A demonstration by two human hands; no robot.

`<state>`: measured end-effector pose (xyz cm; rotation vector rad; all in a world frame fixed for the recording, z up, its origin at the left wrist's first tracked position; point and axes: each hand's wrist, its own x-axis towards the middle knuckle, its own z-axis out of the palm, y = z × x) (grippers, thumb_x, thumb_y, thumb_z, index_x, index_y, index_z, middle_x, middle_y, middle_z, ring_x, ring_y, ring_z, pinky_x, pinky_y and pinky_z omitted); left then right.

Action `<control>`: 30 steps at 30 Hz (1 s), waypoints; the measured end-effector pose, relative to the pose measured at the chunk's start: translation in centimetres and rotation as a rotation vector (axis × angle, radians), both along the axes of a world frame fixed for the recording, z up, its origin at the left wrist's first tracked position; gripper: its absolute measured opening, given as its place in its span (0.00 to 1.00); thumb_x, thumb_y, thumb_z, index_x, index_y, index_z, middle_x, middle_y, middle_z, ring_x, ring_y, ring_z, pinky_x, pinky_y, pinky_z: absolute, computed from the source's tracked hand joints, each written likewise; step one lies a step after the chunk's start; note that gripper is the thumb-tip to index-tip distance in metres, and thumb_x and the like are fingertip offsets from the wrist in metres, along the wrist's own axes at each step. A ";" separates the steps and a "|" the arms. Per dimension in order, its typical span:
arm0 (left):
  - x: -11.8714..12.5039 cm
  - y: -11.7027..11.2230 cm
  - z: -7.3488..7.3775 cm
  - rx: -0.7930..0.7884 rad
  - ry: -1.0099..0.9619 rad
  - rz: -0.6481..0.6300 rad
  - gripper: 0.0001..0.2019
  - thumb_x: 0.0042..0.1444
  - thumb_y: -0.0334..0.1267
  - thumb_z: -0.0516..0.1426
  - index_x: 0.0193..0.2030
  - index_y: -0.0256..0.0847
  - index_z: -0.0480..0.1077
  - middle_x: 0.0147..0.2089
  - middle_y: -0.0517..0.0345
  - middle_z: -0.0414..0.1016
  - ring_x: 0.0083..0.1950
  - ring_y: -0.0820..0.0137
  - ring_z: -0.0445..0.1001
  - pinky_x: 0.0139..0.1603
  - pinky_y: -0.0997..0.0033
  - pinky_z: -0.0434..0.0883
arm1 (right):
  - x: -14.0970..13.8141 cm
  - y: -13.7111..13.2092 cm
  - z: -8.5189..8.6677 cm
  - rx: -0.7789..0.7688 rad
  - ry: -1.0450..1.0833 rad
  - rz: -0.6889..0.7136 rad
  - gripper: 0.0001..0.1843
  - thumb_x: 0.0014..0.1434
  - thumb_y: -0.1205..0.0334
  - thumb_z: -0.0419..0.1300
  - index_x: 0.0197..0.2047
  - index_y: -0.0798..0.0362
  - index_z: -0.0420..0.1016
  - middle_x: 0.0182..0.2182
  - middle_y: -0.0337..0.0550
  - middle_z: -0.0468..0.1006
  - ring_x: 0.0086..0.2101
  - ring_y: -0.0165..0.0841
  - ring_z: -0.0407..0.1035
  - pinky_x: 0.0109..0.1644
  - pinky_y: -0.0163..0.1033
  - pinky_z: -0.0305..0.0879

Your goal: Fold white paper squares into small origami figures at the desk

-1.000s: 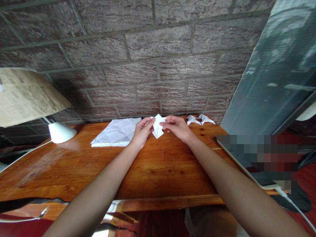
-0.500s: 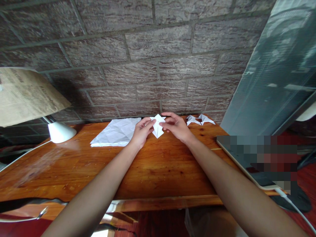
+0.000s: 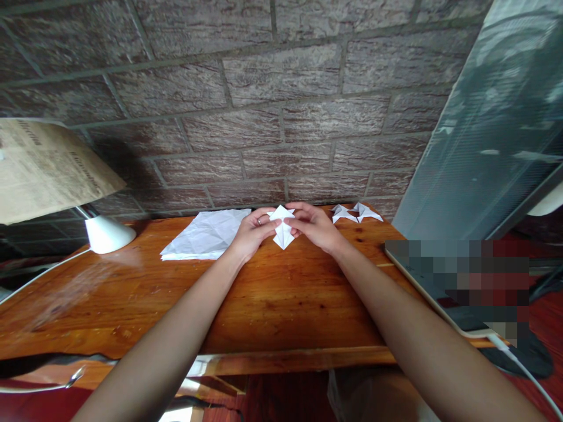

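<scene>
A piece of folded white paper (image 3: 284, 235), diamond-shaped with pointed side flaps, is held up between both hands above the wooden table. My left hand (image 3: 254, 233) grips its left side, the thumb lying across the front and the fingers behind. On the right side, my right hand (image 3: 313, 225) pinches the paper with the thumb on its front; the fingertips behind are partly hidden. Two folded paper pieces (image 3: 357, 213) with pointed tips stand at the back right of the table. Left of my left hand lies a stack of creased white paper sheets (image 3: 204, 234).
The wooden table (image 3: 290, 305) backs onto a brick-patterned wall (image 3: 308, 123). At the left stands a lamp (image 3: 109, 234) with a paper shade. A flat device (image 3: 433, 284), its surface pixelated, lies at the right edge with a white cable (image 3: 523, 366) plugged in.
My left thumb has slid inward across the paper's front, and my right fingers have closed in slightly. The folded paper has shifted a little downward.
</scene>
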<state>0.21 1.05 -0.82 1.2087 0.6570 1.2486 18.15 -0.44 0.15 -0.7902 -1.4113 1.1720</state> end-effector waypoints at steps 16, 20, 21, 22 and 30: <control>-0.8 0.3 -0.1 0.042 0.085 -0.024 0.21 0.37 0.38 0.74 0.38 0.39 0.75 0.35 0.56 0.83 0.36 0.68 0.80 0.45 0.61 0.78 | 0.6 0.0 0.0 -0.087 -0.031 0.065 0.18 0.43 0.52 0.75 0.32 0.55 0.80 0.24 0.37 0.79 0.24 0.25 0.71 0.30 0.32 0.70; -0.7 0.3 0.0 0.036 0.080 0.017 0.21 0.34 0.39 0.75 0.35 0.39 0.76 0.33 0.58 0.82 0.34 0.70 0.80 0.42 0.64 0.79 | 0.5 0.0 -0.1 -0.044 -0.006 0.051 0.20 0.43 0.53 0.75 0.39 0.53 0.82 0.24 0.36 0.80 0.23 0.26 0.71 0.30 0.34 0.70; -0.7 0.3 0.0 0.035 0.085 0.024 0.21 0.33 0.40 0.76 0.34 0.38 0.76 0.33 0.58 0.82 0.34 0.70 0.79 0.42 0.64 0.79 | 0.5 0.0 -0.1 -0.044 -0.004 0.054 0.19 0.44 0.54 0.75 0.39 0.53 0.82 0.24 0.36 0.80 0.22 0.26 0.71 0.30 0.34 0.70; -0.7 0.2 0.0 0.033 0.089 0.032 0.20 0.32 0.40 0.76 0.33 0.38 0.77 0.32 0.57 0.82 0.33 0.70 0.79 0.41 0.64 0.79 | 0.5 -0.1 0.0 -0.046 -0.006 0.061 0.19 0.44 0.54 0.75 0.38 0.53 0.82 0.24 0.36 0.80 0.23 0.26 0.71 0.30 0.34 0.70; -0.5 0.0 0.3 -0.041 0.085 0.077 0.18 0.29 0.39 0.76 0.28 0.37 0.78 0.31 0.57 0.81 0.34 0.69 0.78 0.43 0.62 0.77 | 0.6 -0.5 0.4 -0.050 0.000 0.101 0.16 0.45 0.54 0.74 0.35 0.53 0.82 0.25 0.38 0.80 0.24 0.26 0.71 0.33 0.35 0.71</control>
